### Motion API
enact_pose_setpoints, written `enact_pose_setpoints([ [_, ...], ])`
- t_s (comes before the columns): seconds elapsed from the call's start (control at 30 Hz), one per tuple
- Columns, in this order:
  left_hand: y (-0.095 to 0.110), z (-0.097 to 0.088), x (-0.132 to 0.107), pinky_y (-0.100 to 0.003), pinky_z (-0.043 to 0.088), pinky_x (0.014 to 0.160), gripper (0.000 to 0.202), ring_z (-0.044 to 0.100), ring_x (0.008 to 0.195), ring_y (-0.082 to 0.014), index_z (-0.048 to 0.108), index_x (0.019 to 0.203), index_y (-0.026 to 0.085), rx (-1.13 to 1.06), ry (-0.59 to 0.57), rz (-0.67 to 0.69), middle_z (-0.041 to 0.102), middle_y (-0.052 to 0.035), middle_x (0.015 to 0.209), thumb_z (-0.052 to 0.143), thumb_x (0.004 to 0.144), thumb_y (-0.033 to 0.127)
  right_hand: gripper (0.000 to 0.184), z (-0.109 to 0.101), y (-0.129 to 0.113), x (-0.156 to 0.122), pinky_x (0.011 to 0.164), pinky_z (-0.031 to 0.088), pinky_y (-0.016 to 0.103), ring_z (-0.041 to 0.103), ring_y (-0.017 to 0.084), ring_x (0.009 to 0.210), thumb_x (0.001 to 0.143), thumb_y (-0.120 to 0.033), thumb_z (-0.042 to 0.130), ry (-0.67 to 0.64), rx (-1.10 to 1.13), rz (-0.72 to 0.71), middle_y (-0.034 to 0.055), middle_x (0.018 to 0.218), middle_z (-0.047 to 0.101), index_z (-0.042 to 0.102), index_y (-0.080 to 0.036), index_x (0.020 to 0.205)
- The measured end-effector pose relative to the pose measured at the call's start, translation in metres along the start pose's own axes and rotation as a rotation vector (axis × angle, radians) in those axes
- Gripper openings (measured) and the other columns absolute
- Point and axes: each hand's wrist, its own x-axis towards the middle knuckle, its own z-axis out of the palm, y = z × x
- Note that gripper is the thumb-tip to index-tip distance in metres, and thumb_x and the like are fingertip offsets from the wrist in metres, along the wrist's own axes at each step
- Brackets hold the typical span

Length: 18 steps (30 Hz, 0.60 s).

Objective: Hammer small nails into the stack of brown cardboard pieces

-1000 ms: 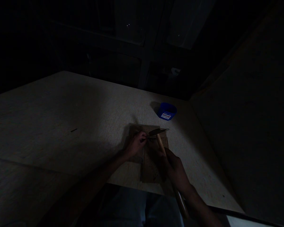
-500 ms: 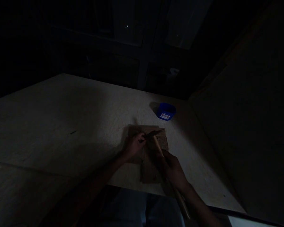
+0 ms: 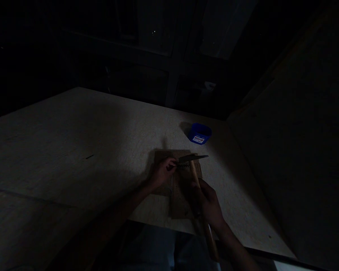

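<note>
My right hand (image 3: 210, 203) is closed around the wooden handle of a hammer (image 3: 194, 172). The hammer's dark metal head lies crosswise above the cardboard, its left end close to my left fingertips. My left hand (image 3: 161, 171) has thumb and fingers pinched together at the cardboard (image 3: 182, 205). Beside those fingertips, just under the hammer head, a small dark piece with a toothed or coiled outline (image 3: 183, 165) shows. Whether my left fingers grip that piece is too dark to tell. The cardboard lies in overlapping pieces on the pale table.
A blue plastic tub (image 3: 200, 133) with a white label stands on the table (image 3: 124, 124) beyond the cardboard. A thin dark strip (image 3: 89, 156) lies to the left. A wall (image 3: 293, 162) rises along the right side. The scene is very dim.
The hammer head has lifted and shifted slightly right, off the small dark piece, which shows better now. The handle's lower end has swung left. My left hand stays nearly in place.
</note>
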Motion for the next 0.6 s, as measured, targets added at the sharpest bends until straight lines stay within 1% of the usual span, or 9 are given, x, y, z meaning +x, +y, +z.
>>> enact_pose_setpoints([
  [0.07, 0.003, -0.001, -0.001, -0.026, 0.056, 0.075, 0.031, 0.07, 0.082, -0.0157, 0.068, 0.113, 0.02, 0.022, -0.018, 0.013, 0.076, -0.0022, 0.094, 0.067, 0.083, 0.015, 0.036, 0.003, 0.007, -0.001, 0.035, 0.032, 0.02, 0.041, 0.009, 0.039, 0.091, -0.056, 0.06, -0.002, 0.158, 0.074, -0.0063, 0.055, 0.05, 0.06, -0.02, 0.083],
  [0.13, 0.005, -0.002, -0.001, -0.028, 0.056, 0.08, 0.028, 0.07, 0.089, -0.0177, 0.07, 0.114, 0.021, 0.057, -0.043, 0.059, 0.075, -0.0037, 0.099, 0.068, 0.086, 0.02, 0.038, 0.005, 0.014, 0.002, 0.03, 0.026, 0.019, 0.034, 0.006, 0.032, 0.088, -0.057, 0.063, -0.004, 0.329, 0.136, -0.0095, 0.05, 0.044, 0.054, -0.021, 0.078],
  [0.2, 0.005, -0.002, 0.0, -0.031, 0.054, 0.088, 0.022, 0.069, 0.096, -0.0195, 0.073, 0.11, 0.023, 0.102, -0.074, 0.141, 0.075, -0.0046, 0.104, 0.066, 0.089, 0.024, 0.039, 0.006, 0.022, 0.005, 0.029, 0.027, 0.017, 0.033, 0.005, 0.029, 0.086, -0.057, 0.066, 0.021, 0.453, 0.158, -0.0105, 0.049, 0.043, 0.051, -0.022, 0.076],
  [0.27, 0.004, -0.003, 0.001, -0.033, 0.052, 0.091, 0.018, 0.069, 0.1, -0.0201, 0.075, 0.105, 0.024, 0.142, -0.084, 0.206, 0.075, -0.0046, 0.105, 0.064, 0.091, 0.025, 0.039, 0.007, 0.028, 0.009, 0.028, 0.03, 0.017, 0.033, 0.005, 0.028, 0.083, -0.057, 0.069, 0.062, 0.521, 0.167, -0.0112, 0.048, 0.044, 0.054, -0.021, 0.08],
  [0.3, 0.003, -0.003, 0.002, -0.033, 0.052, 0.091, 0.017, 0.069, 0.099, -0.0199, 0.076, 0.103, 0.024, 0.158, -0.085, 0.223, 0.075, -0.0045, 0.104, 0.064, 0.091, 0.024, 0.039, 0.007, 0.031, 0.01, 0.028, 0.032, 0.017, 0.033, 0.005, 0.027, 0.082, -0.056, 0.07, 0.081, 0.54, 0.172, -0.0116, 0.047, 0.044, 0.056, -0.021, 0.084],
  [0.43, 0.001, -0.005, 0.003, -0.032, 0.053, 0.085, 0.014, 0.069, 0.09, -0.0186, 0.077, 0.098, 0.022, 0.211, -0.065, 0.24, 0.074, -0.0046, 0.097, 0.066, 0.09, 0.021, 0.038, 0.007, 0.039, 0.01, 0.026, 0.033, 0.017, 0.031, 0.005, 0.027, 0.08, -0.053, 0.072, 0.139, 0.631, 0.182, -0.0121, 0.044, 0.043, 0.06, -0.018, 0.089],
  [0.6, 0.002, -0.007, 0.003, -0.033, 0.054, 0.087, 0.01, 0.068, 0.095, -0.0191, 0.078, 0.092, 0.022, 0.255, -0.019, 0.263, 0.073, -0.0054, 0.103, 0.069, 0.088, 0.022, 0.034, 0.006, 0.045, 0.009, 0.027, 0.032, 0.015, 0.028, 0.003, 0.029, 0.081, -0.047, 0.074, 0.174, 0.798, 0.168, -0.013, 0.047, 0.042, 0.062, -0.018, 0.094],
])
